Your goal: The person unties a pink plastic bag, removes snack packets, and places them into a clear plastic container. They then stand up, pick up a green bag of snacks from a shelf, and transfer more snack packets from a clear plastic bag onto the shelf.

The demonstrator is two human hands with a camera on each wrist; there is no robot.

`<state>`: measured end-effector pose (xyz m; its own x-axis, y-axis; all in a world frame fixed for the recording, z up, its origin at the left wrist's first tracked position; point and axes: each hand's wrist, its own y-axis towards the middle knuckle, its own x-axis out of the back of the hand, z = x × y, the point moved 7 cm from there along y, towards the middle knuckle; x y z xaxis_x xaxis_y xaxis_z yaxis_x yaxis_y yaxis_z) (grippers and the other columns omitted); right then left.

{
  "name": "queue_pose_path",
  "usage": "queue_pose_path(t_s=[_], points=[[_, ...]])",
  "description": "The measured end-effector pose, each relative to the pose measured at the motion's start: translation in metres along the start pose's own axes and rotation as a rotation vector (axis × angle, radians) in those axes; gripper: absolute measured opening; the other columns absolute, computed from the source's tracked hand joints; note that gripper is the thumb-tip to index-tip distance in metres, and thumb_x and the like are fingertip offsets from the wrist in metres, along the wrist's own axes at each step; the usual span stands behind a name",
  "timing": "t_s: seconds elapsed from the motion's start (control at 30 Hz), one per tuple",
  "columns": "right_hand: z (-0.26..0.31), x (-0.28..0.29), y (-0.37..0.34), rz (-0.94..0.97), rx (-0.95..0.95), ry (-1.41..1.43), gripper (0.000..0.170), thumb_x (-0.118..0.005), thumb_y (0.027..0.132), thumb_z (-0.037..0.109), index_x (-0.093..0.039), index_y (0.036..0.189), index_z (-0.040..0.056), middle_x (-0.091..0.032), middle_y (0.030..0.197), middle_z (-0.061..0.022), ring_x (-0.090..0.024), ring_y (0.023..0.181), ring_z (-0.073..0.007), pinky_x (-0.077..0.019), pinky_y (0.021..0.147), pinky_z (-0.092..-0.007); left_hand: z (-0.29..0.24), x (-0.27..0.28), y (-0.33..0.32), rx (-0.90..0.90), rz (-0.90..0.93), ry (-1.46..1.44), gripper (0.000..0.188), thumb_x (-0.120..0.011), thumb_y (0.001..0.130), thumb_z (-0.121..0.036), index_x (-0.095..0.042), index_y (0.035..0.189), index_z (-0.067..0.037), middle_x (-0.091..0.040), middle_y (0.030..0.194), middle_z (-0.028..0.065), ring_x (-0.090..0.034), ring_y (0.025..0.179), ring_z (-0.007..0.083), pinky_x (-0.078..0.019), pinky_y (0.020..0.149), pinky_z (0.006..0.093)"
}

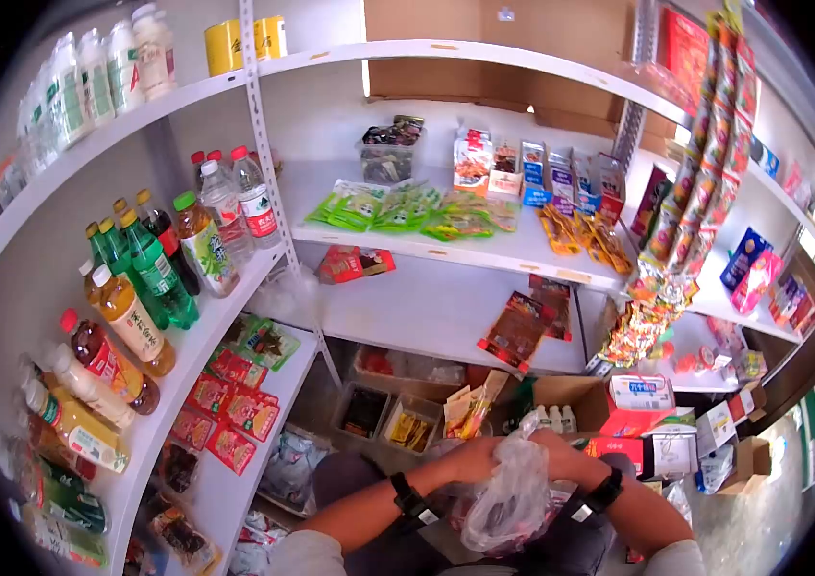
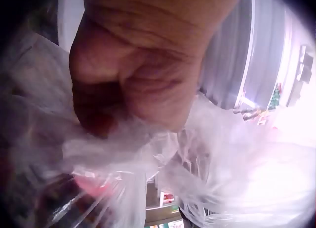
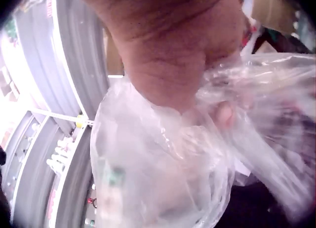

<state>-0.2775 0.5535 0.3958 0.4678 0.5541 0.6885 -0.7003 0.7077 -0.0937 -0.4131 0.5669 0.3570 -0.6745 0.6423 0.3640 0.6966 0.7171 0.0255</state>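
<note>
A clear plastic bag (image 1: 508, 494) hangs between my two hands over my lap, with reddish contents showing through its lower part. My left hand (image 1: 473, 461) grips the bag's gathered top from the left. From the other side my right hand (image 1: 561, 455) holds the same top, close to the left. In the left wrist view the left hand (image 2: 138, 85) has curled fingers sunk into the crumpled plastic (image 2: 123, 154). In the right wrist view a fingertip of the right hand (image 3: 173, 70) shows through the film, and a loose part of the bag (image 3: 158, 159) billows below.
White shelves (image 1: 407, 288) wrap around the corner, holding drink bottles (image 1: 153, 264) at left and green snack packets (image 1: 398, 206) ahead. Strips of hanging sachets (image 1: 705, 163) dangle at right. Plastic bins (image 1: 364, 408) and cartons (image 1: 633, 398) stand low in front of me.
</note>
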Motion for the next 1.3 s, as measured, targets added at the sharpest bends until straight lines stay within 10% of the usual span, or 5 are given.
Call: queue_pose_path(t_s=[0.23, 0.47, 0.73, 0.93, 1.3], points=[[0.119, 0.117, 0.103, 0.296, -0.131, -0.401, 0.035, -0.068, 0.09, 0.027, -0.069, 0.116, 0.0036, -0.073, 0.1, -0.0191, -0.071, 0.094, -0.035, -0.0546, 0.083, -0.0437, 0.028, 0.061, -0.004, 0.051, 0.048, -0.168, 0.036, -0.064, 0.084, -0.018, -0.069, 0.117, -0.003, -0.074, 0.103, 0.0193, -0.071, 0.1, 0.0346, -0.0531, 0.086, 0.0439], [0.219, 0.239, 0.283, -0.341, -0.017, -0.859, 0.06, -0.077, 0.083, 0.027, -0.058, 0.136, 0.003, -0.059, 0.134, -0.0253, -0.06, 0.121, -0.0416, -0.0492, 0.104, -0.0449, 0.101, 0.068, -0.005, -0.005, 0.076, 0.065, 0.042, -0.062, 0.081, -0.015, -0.067, 0.122, -0.004, -0.071, 0.1, 0.0257, -0.069, 0.095, 0.0438, -0.0542, 0.082, 0.0502], [0.16, 0.227, 0.42, -0.149, -0.18, -1.07, 0.103, -0.075, 0.072, 0.035, -0.027, 0.161, 0.0129, -0.031, 0.159, -0.0324, -0.036, 0.143, -0.0507, -0.0352, 0.118, -0.0539, 0.13, 0.077, -0.013, 0.019, 0.14, 0.063, 0.042, -0.061, 0.08, -0.018, -0.067, 0.116, 0.003, -0.069, 0.103, 0.03, -0.067, 0.101, 0.0447, -0.0524, 0.09, 0.0526], [0.129, 0.229, 0.458, 0.026, -0.355, -0.925, 0.101, -0.071, 0.073, 0.022, -0.023, 0.162, 0.0128, -0.037, 0.153, -0.0356, -0.057, 0.127, -0.0472, -0.0476, 0.107, -0.0488, 0.15, 0.076, -0.008, -0.09, 0.108, -0.005, 0.037, -0.062, 0.08, -0.019, -0.072, 0.113, -0.008, -0.071, 0.098, 0.0243, -0.069, 0.095, 0.0424, -0.0536, 0.085, 0.0509], [0.121, 0.251, 0.464, -0.261, -0.095, -1.077, 0.067, -0.061, 0.079, 0.0, -0.053, 0.145, 0.0129, -0.067, 0.127, -0.0178, -0.069, 0.103, -0.0387, -0.0566, 0.087, -0.0476, 0.166, 0.09, -0.003, -0.035, -0.062, -0.03, 0.052, -0.064, 0.077, -0.014, -0.066, 0.129, -0.009, -0.07, 0.097, 0.0276, -0.069, 0.092, 0.0442, -0.0552, 0.082, 0.0493]])
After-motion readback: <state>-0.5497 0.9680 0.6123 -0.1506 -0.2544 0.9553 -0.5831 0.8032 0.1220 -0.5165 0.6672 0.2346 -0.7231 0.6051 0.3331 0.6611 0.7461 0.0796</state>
